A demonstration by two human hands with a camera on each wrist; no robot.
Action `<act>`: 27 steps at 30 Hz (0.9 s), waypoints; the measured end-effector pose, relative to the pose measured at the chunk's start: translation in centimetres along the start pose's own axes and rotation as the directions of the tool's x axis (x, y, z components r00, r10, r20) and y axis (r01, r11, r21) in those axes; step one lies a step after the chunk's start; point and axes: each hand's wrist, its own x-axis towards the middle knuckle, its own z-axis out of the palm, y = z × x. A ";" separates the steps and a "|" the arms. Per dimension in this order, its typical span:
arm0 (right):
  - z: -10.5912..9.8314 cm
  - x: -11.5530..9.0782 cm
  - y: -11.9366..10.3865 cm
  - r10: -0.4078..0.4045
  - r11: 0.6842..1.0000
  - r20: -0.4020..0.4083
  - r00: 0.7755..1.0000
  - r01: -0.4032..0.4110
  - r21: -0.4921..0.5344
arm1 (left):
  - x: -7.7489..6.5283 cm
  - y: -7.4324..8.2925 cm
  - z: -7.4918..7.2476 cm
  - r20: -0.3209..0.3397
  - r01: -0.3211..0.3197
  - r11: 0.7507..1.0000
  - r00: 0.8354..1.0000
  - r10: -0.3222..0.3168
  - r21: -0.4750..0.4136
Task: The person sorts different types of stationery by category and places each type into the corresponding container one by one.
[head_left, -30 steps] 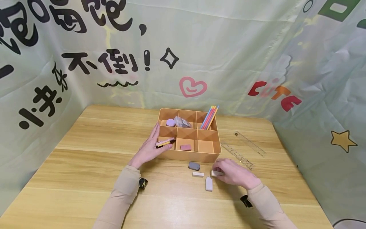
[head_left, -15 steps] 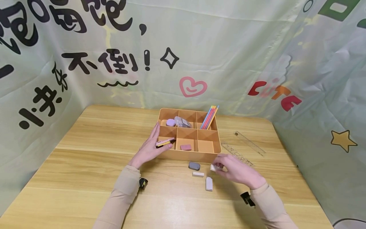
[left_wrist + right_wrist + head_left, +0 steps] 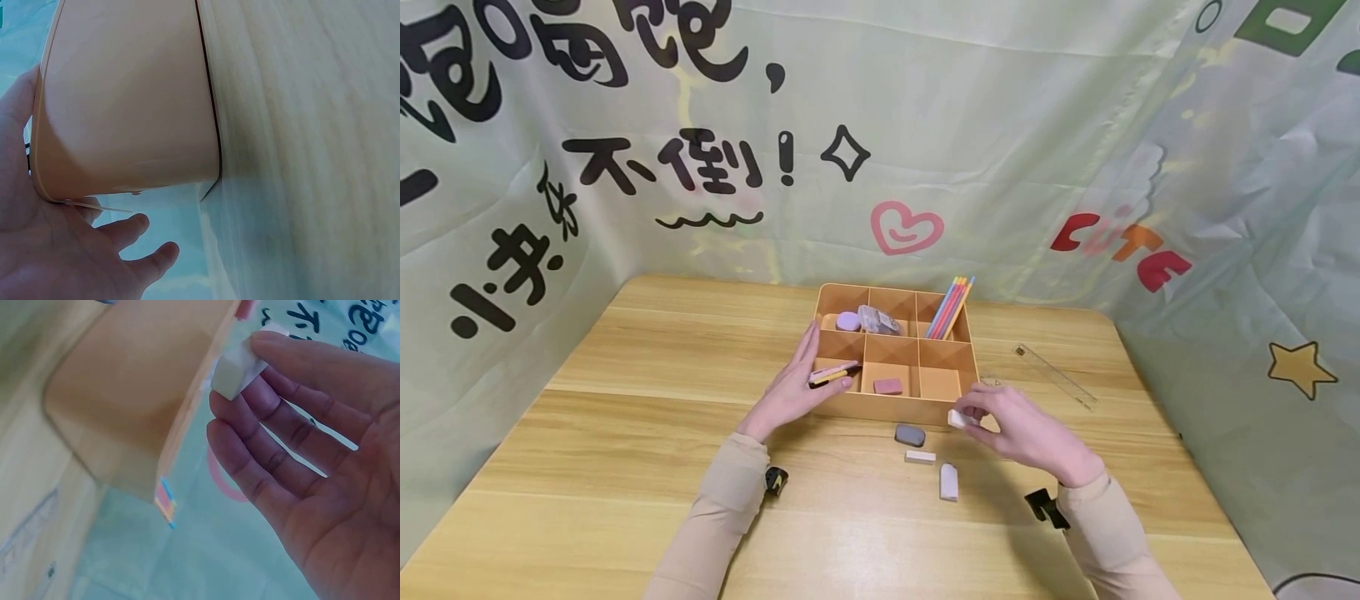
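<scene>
My right hand (image 3: 1022, 429) pinches a white eraser (image 3: 958, 419) just over the front right corner of an orange organizer box (image 3: 891, 409). In the right wrist view the eraser (image 3: 230, 376) sits between thumb and fingertips, beside the box wall. My left hand (image 3: 788, 393) rests against the left end of the box, its fingers fairly straight and the thumb across the front rim. A pink eraser (image 3: 887, 387) lies in the front middle compartment. Pens (image 3: 835, 374) show at the front left one, partly behind the left hand.
In front of the box lie a grey eraser (image 3: 910, 435), a small white eraser (image 3: 920, 457) and a pale lilac eraser (image 3: 949, 482). A clear ruler (image 3: 1056, 377) lies to the right. Coloured pencils (image 3: 951, 308) stand in the back right compartment, with a purple round item (image 3: 847, 322) at back left.
My right hand has lifted the white eraser from the table and carried it up and forward to the box's front right corner. The left hand has stayed in place.
</scene>
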 end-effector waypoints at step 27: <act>-1.5 5.6 -0.6 -0.052 0.997 -0.076 0.996 0.047 -0.065 | 0.0 0.0 0.0 -0.007 -0.017 1.000 1.000 0.017 -0.021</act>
